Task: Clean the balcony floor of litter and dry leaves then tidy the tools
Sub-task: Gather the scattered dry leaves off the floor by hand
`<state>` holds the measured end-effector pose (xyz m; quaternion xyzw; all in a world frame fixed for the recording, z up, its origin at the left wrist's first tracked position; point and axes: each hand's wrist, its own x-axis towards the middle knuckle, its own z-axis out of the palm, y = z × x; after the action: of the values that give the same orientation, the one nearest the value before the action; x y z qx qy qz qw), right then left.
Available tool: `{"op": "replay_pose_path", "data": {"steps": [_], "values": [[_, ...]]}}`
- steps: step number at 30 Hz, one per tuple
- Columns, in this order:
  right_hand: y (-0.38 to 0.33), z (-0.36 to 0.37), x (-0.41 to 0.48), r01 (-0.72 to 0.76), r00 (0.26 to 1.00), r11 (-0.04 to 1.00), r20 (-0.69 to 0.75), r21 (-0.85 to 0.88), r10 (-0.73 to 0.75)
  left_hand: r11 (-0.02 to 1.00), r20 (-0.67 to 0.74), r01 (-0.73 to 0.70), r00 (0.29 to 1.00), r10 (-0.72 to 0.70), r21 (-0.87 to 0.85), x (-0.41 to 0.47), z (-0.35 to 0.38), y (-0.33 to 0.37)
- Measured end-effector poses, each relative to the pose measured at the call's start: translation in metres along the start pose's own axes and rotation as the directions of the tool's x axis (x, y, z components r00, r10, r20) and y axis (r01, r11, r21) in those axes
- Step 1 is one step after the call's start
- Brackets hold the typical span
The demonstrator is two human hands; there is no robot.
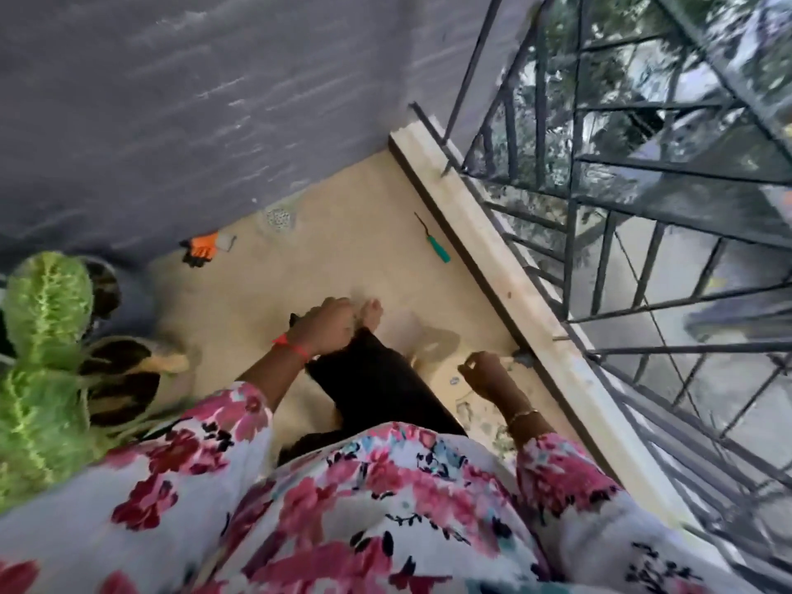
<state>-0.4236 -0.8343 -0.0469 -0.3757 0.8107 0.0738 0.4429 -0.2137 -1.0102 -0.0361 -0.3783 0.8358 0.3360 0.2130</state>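
Judging by the floor, tidying looks in hand: left hand and right hand are curled, blur hiding whether they grip anything, and next comes stooping for the far tool by the ledge and gloves by the wall.

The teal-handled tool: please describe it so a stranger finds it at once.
Find the pale kerb below the metal railing. Beside it on the floor lies the teal-handled tool. Only it has a thin dark shaft; the gloves opposite are orange.
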Motion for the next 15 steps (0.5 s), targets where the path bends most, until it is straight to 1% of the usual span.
{"op": "replay_pose_path", "data": {"steps": [2, 5, 8, 10, 11, 13, 15], "values": [[-0.004, -0.015, 0.021, -0.047, 0.999, 0.998, -0.002, 0.048, 0.047, 0.998, 0.026, -0.048, 0.999, 0.046, 0.05, 0.033, -0.023, 0.001], [-0.02, -0.047, 0.057, -0.121, 0.99, 0.974, -0.047, 0.19, 0.132, 0.989, 0.049, -0.105, 0.994, 0.1, 0.1, 0.085, -0.061, -0.001], [-0.04, -0.08, 0.075, -0.183, 0.974, 0.921, -0.067, 0.343, 0.218, 0.962, 0.13, -0.201, 0.975, 0.179, 0.183, 0.127, -0.095, 0.01], [-0.049, -0.103, 0.085, -0.178, 0.965, 0.878, -0.096, 0.444, 0.244, 0.927, 0.166, -0.283, 0.955, 0.247, 0.247, 0.157, -0.119, 0.023], [-0.053, -0.112, 0.088, -0.177, 0.959, 0.854, -0.111, 0.489, 0.262, 0.91, 0.18, -0.314, 0.945, 0.273, 0.27, 0.168, -0.129, 0.03], [-0.054, -0.125, 0.09, -0.198, 0.932, 0.764, -0.124, 0.614, 0.342, 0.846, 0.266, -0.418, 0.902, 0.342, 0.331, 0.191, -0.144, 0.05], [-0.052, -0.129, 0.087, -0.216, 0.89, 0.655, -0.13, 0.724, 0.438, 0.743, 0.371, -0.54, 0.834, 0.409, 0.395, 0.215, -0.149, 0.073]]}}
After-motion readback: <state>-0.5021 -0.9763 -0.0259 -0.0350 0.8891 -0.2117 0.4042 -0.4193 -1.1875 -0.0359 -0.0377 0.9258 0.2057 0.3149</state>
